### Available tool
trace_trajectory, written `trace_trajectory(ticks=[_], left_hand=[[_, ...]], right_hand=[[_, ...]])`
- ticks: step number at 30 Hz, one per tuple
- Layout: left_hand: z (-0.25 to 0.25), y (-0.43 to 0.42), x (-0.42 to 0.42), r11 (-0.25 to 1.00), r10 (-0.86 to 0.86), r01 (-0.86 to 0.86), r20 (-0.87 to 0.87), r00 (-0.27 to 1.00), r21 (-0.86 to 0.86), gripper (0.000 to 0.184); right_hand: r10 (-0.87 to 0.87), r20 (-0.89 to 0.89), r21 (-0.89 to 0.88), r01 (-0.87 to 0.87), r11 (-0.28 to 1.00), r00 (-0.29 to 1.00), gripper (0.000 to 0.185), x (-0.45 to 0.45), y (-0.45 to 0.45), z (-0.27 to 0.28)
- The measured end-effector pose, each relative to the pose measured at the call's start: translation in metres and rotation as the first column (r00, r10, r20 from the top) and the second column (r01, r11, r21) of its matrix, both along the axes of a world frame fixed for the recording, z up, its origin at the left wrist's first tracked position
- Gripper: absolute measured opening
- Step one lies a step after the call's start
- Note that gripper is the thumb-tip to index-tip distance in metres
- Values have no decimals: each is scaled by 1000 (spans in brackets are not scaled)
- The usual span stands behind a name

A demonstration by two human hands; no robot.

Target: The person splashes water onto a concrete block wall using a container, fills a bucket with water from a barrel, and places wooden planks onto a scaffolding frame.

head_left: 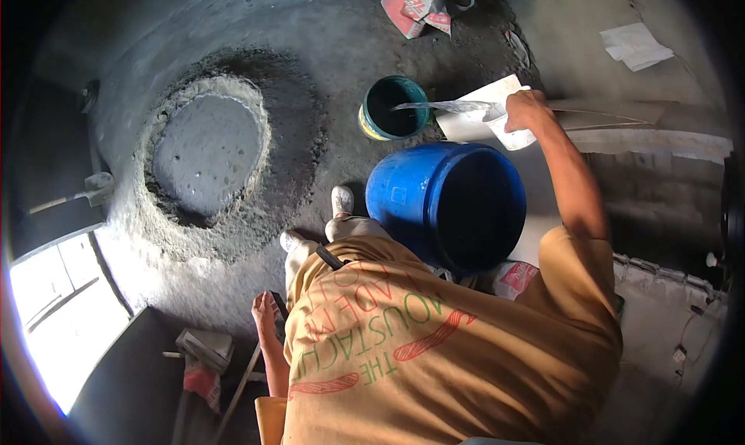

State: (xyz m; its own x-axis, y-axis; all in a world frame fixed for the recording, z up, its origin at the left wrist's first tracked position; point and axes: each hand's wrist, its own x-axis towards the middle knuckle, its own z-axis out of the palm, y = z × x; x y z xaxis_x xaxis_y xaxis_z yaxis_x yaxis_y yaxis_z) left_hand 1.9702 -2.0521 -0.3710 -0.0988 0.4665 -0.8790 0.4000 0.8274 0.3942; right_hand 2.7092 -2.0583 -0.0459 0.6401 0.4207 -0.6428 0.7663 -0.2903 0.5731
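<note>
Head view: clutching tub [514, 139] in closed right hand [528, 110], pouring into bucket [372, 127]; could splash floor [337, 65] by overtilting. Cannot quite tell grip of left hand [265, 311].

A crumpled red-and-white bag [419, 6] lies on the grey floor [334, 38], with a white sheet [636, 46] off to its right. At lower left, a red-and-white sack [202, 384] hangs near a stick [240, 381], beyond a bright window [66, 286].

From afar I see a bucket [369, 125] just beyond the barrel [403, 193], 2 shoes [341, 199] at the barrel's left, a mound-ringed pool [209, 150] farther left, a jug [516, 138] in the right hand [525, 110] beyond the barrel's right end
</note>
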Motion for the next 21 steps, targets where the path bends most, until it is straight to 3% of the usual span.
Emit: trace_trajectory(ticks=[3,6,9,12,17,19,21], left_hand=[[3,4,4,999,-30,30,-7,1000,15,33],[14,16,11,995,-92,91,5,996,47,31],[7,31,9,992,-116,114,39,993,48,31],[-14,51,-2,985,-173,172,88,981,18,36],[-6,95,21,960,-278,277,25,960,27,44],[-1,110,29,947,-319,318,5,948,40,46],[16,122,44,938,-341,341,-5,940,54,45]], right_hand=[[-65,2,172,63,983,998,46,-10,-38,5],[-234,-51,503,228,834,971,44,-20,-102,-16],[-380,-111,634,360,684,918,44,-43,-168,-44],[-396,-162,637,402,657,904,41,-69,-231,-76],[-461,-246,497,519,695,853,34,-105,-272,-113],[-432,-218,282,480,830,875,32,-109,-274,-131],[-428,-247,302,488,819,870,32,-110,-279,-152]])
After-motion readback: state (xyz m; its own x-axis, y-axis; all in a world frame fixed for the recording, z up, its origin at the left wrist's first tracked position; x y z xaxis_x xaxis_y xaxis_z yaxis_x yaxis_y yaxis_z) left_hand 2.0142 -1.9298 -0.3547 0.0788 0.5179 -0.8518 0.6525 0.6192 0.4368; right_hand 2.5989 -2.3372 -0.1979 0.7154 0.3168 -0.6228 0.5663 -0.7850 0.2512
